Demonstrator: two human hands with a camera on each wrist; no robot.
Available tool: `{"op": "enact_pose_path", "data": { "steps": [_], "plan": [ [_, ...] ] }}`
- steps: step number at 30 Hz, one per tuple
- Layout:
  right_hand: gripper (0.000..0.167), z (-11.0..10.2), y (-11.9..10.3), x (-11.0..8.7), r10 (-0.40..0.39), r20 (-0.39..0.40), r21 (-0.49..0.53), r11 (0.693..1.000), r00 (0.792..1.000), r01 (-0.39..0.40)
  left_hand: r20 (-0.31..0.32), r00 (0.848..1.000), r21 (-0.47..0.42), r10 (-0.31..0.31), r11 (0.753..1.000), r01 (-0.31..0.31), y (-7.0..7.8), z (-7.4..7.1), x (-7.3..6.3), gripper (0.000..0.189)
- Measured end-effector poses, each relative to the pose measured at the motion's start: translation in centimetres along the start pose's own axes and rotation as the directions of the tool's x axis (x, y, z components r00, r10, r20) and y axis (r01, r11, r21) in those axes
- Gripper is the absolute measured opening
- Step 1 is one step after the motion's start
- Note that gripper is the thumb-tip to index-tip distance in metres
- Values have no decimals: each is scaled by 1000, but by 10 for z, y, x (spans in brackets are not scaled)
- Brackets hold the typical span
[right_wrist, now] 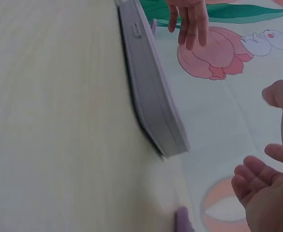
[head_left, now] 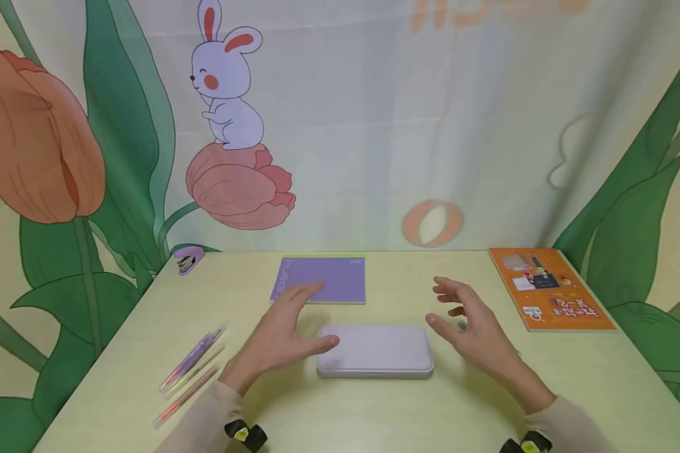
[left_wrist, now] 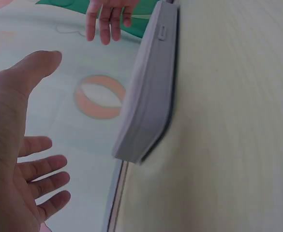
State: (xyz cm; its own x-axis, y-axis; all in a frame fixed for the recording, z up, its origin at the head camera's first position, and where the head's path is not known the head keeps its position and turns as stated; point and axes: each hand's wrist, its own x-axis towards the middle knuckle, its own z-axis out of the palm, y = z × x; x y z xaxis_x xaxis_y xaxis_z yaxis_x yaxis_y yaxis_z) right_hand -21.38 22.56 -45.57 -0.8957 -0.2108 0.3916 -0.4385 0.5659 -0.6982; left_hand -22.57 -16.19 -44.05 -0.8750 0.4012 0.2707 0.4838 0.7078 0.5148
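A pale lilac-grey zip pencil case (head_left: 375, 350) lies flat and closed on the table, its small zip pull (left_wrist: 162, 33) showing on the near side. My left hand (head_left: 280, 336) hovers at the case's left end, fingers spread and thumb tip overlapping the case in the head view; the left wrist view shows a gap between them. Off the right end, my right hand (head_left: 476, 330) is held in the air with fingers loosely bent and thumb apart. Neither hand holds anything.
Several pens (head_left: 191, 368) lie at the left. A purple notebook (head_left: 334, 277) lies behind the case, a purple stapler (head_left: 189, 260) at the back left corner, and an orange book (head_left: 549, 289) at the back right. A small purple object (right_wrist: 183, 220) lies near the right hand. A printed curtain (head_left: 351, 126) hangs behind.
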Motion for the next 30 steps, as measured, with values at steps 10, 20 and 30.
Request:
{"op": "enact_pose_path", "data": {
  "steps": [10, 20, 30],
  "plan": [
    [81, 24, 10, -11, -109, 155, 57, 993, 982, 101, 94, 995, -18, 18, 1000, -17, -23, 21, -10, 123],
    [103, 35, 26, -21, -84, 265, 29, 996, 961, 79, 101, 995, 23, -3, 1000, 1, -39, 37, -18, 109],
    [100, 36, 25, -20, -78, 284, -100, 989, 956, 110, 61, 998, 38, 24, 999, -26, -42, 45, -18, 104]
  ]
}}
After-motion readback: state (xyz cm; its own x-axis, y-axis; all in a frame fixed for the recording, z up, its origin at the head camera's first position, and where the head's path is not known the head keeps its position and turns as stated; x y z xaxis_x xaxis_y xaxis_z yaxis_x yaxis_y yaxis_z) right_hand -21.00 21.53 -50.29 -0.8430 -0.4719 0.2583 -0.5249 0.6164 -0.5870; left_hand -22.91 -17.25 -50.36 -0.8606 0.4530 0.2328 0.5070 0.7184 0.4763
